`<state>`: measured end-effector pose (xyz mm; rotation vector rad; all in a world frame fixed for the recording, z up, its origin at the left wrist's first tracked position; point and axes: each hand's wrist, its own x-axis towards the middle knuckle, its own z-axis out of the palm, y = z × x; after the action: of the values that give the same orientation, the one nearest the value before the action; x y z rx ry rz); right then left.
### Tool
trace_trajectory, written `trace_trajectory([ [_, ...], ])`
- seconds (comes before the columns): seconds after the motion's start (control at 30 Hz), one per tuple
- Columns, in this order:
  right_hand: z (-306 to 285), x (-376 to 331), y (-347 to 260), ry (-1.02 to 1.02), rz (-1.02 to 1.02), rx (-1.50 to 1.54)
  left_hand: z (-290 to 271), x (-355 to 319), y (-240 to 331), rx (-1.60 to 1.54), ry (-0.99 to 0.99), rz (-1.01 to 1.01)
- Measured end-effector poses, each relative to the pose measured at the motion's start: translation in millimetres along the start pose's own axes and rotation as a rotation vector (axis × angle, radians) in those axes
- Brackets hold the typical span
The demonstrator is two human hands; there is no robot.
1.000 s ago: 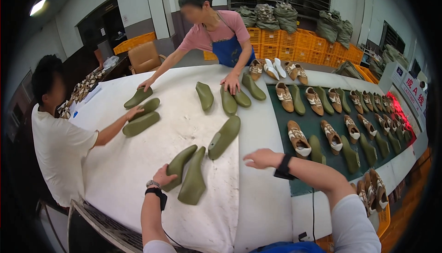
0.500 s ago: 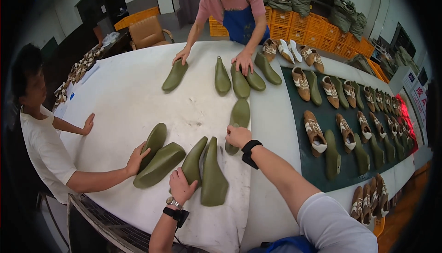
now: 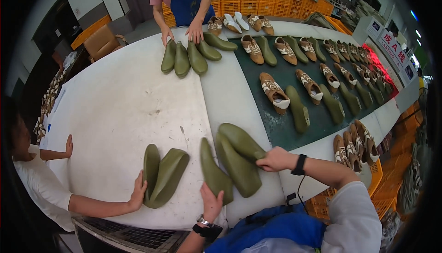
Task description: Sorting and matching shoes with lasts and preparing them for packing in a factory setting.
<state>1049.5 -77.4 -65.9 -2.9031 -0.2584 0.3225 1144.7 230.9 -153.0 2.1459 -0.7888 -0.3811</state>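
Left of the dark green mat [image 3: 272, 123], on the white worktop [image 3: 119, 92], a right hand [image 3: 276, 159] closes on one end of a green shoe last [image 3: 237, 135] beside a middle last [image 3: 235, 172]. The left hand [image 3: 212, 203] touches the near end of a third last [image 3: 211, 168]; whether it grips cannot be told. Farther left of the mat, a co-worker's hand [image 3: 137, 193] meets a pair of lasts [image 3: 168, 177]. Left of the mat's far end, an aproned person [image 3: 184, 4] handles lined-up lasts [image 3: 182, 60]. Brown-and-white shoes [image 3: 274, 92] stand on the mat.
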Motion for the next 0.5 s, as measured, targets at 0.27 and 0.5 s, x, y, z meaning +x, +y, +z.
trace_trajectory([
  [0.27, 28.5, -127.9, -20.7, 0.081, 0.264, 0.107, -104.6, 53.0, 23.1, 0.387, -0.156, 0.324],
  [0.5, 61.6, -148.2, -61.3, 0.428, 0.606, 0.302, -118.6, 74.4, -71.5, 0.032, -0.032, 0.047],
])
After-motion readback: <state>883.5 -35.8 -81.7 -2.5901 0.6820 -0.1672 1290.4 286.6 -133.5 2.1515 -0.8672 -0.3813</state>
